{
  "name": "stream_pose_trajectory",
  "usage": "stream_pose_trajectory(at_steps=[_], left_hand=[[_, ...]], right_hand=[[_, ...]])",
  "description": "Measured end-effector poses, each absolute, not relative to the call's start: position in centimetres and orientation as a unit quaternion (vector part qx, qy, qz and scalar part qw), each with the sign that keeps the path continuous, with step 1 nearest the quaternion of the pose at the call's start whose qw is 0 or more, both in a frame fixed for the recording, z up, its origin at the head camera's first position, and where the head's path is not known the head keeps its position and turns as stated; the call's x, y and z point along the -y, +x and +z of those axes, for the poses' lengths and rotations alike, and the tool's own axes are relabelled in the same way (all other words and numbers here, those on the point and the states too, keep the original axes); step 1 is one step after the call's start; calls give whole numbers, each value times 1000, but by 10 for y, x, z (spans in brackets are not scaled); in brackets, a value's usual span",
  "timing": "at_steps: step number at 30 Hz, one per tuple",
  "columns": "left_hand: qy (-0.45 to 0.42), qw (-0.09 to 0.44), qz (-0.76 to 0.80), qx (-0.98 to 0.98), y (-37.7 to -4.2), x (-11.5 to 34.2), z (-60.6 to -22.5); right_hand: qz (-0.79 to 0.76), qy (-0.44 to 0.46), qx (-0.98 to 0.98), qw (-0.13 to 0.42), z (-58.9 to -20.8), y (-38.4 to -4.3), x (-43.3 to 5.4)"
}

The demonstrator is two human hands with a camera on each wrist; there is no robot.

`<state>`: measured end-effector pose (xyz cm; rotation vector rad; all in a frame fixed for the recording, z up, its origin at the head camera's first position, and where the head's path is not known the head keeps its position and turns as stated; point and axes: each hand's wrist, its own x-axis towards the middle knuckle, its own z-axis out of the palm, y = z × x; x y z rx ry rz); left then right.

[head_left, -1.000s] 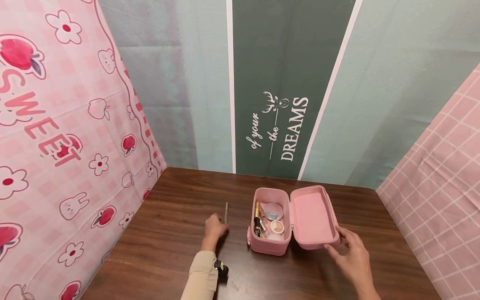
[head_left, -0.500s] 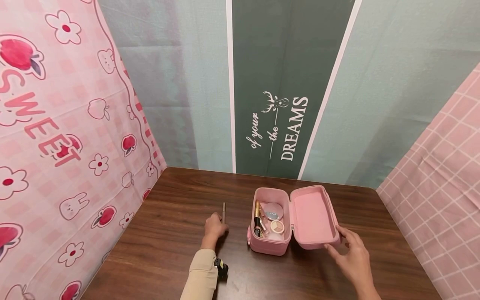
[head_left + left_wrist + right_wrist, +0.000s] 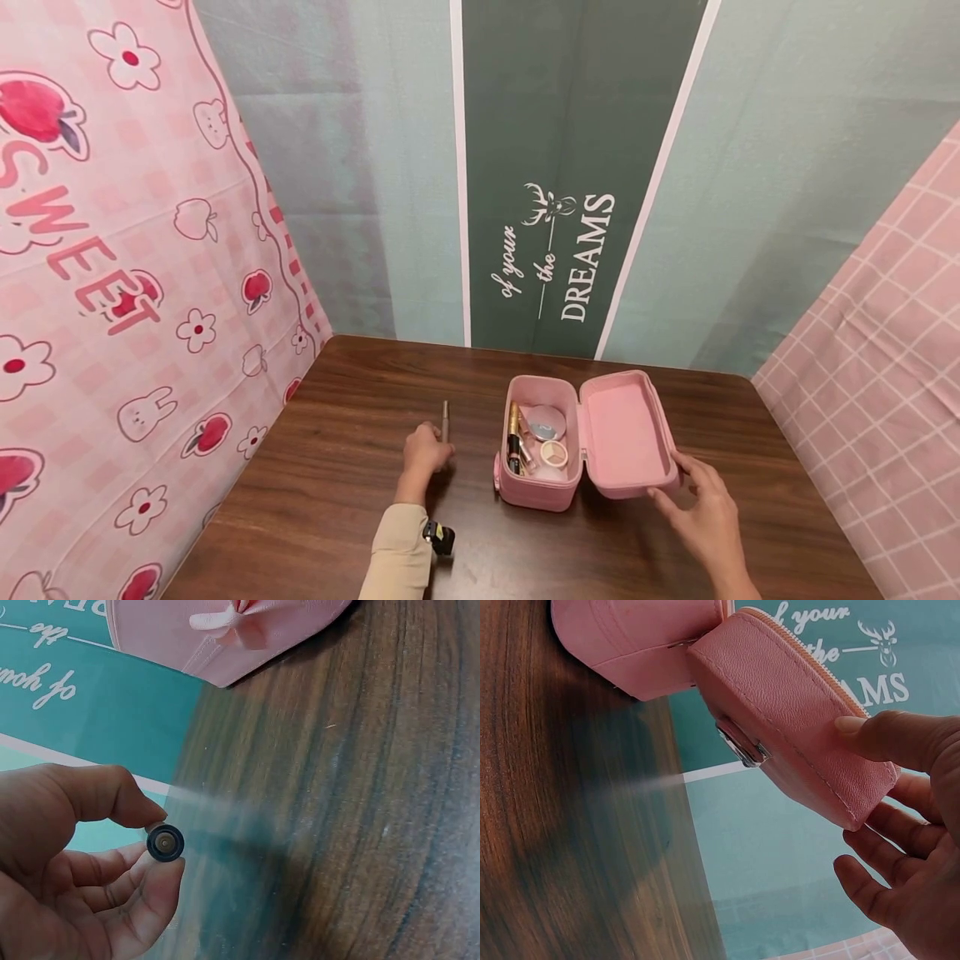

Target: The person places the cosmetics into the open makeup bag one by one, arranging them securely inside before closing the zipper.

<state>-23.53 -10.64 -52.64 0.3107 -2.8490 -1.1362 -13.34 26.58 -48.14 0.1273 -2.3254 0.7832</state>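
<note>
My left hand (image 3: 426, 452) pinches a slim brown makeup pencil (image 3: 446, 421) between thumb and fingers, left of the pink cosmetic case. In the left wrist view the pencil shows end-on as a dark round tip (image 3: 166, 843). The pink case (image 3: 542, 493) stands on the table with its zip lid (image 3: 628, 433) swung out to the right. My right hand (image 3: 703, 517) holds the lid at its near right corner; in the right wrist view the thumb lies on the lid's side (image 3: 780, 697), with fingers beneath.
Inside the case lie a gold-and-black tube (image 3: 513, 429), a round silver-pink compact (image 3: 547, 423), a three-section round palette (image 3: 554, 453) and other small cosmetics. A dark wood table (image 3: 360, 408) carries everything. Printed cloths hang behind it and at both sides.
My left hand has shifted slightly left, carrying the makeup pencil, which points more upright in the head view. The right hand and the lid have stayed put.
</note>
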Motion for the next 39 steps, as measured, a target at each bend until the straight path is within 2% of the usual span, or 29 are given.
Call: stream_pose_trajectory(at_steps=[7,21,29,39], left_hand=[[98,15,-366,925,-235,106,-516],[58,-77,-436,895,-233,91,-480],[54,-106,-489,864,-232,77,-469],[34,-115,-511,851,-236,65,-458]], right_hand=[[300,50,893,332,-481,-133,-266],[302,50,892,333,-482,-134,-267],[303,55,890,336,-482,-134,-267],[304,54,889,337,-482,-134,-267]])
